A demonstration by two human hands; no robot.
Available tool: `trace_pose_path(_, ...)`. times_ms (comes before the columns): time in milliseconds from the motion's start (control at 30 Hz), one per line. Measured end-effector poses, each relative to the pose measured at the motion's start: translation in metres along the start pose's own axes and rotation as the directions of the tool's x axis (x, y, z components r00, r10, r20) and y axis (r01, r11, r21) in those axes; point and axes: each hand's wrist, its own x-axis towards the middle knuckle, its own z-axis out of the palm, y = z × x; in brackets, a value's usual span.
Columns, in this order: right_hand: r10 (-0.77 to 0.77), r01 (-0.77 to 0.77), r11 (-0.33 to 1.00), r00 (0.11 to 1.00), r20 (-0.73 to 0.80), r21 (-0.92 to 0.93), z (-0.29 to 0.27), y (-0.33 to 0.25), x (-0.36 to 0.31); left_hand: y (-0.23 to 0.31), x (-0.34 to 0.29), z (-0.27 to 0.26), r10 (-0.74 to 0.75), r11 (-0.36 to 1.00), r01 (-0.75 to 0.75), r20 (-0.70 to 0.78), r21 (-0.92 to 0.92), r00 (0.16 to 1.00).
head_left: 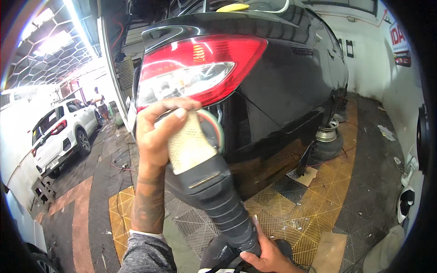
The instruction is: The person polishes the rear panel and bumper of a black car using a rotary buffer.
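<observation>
A black car polisher [218,200] with a ribbed body and a beige textured cover on its head slants up from my lap. My left hand [157,132] grips the polisher's head, fingers curled over its top. Low at the rear end of the body, my right hand [268,255] is wrapped round the handle. The round pad [215,129], edged in green and reddish-orange, is partly hidden behind the head. It sits at the black car's rear corner [273,98], just under the red and clear tail light [205,68]; whether it touches the paint I cannot tell.
A wheel [327,136] lies on the floor beside the car, near a piece of cardboard [306,176]. Another brown sheet [328,252] is close on my right. Yellow and grey grid tiles [300,214] cover the floor. A white car [63,132] and a person [99,101] are farther left.
</observation>
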Motion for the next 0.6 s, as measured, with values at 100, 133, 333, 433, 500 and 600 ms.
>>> trace_pose_path(100, -0.089, 0.078, 0.993, 0.987, -0.131, -0.093, -0.009, 0.006, -0.006, 0.008, 0.013, 0.034, -0.077, 0.997, 0.075, 0.076, 0.034, 0.994)
trace_pose_path(133, 0.192, -0.196, 0.977, 0.980, 0.058, 0.088, -0.021, 0.012, -0.008, 0.005, 0.018, 0.041, -0.060, 0.997, 0.055, 0.094, 0.052, 0.994)
trace_pose_path(333, -0.001, 0.006, 0.998, 0.997, 0.078, -0.060, -0.031, 0.045, 0.000, 0.001, 0.011, 0.031, 0.013, 0.999, -0.016, 0.061, 0.050, 0.998)
trace_pose_path(433, -0.197, 0.219, 0.945, 0.974, 0.112, -0.242, -0.031, 0.053, 0.007, 0.001, 0.001, 0.026, 0.025, 0.999, -0.024, 0.019, -0.032, 1.000)
trace_pose_path(500, -0.270, 0.291, 0.924, 0.956, 0.115, -0.248, -0.030, 0.053, 0.009, 0.001, 0.008, 0.030, 0.071, 0.992, -0.073, 0.025, 0.107, 0.997)
trace_pose_path(600, 0.005, -0.003, 0.999, 0.997, 0.075, -0.032, -0.045, 0.065, -0.003, -0.001, 0.024, 0.051, 0.059, 0.956, -0.091, 0.119, 0.278, 0.991)
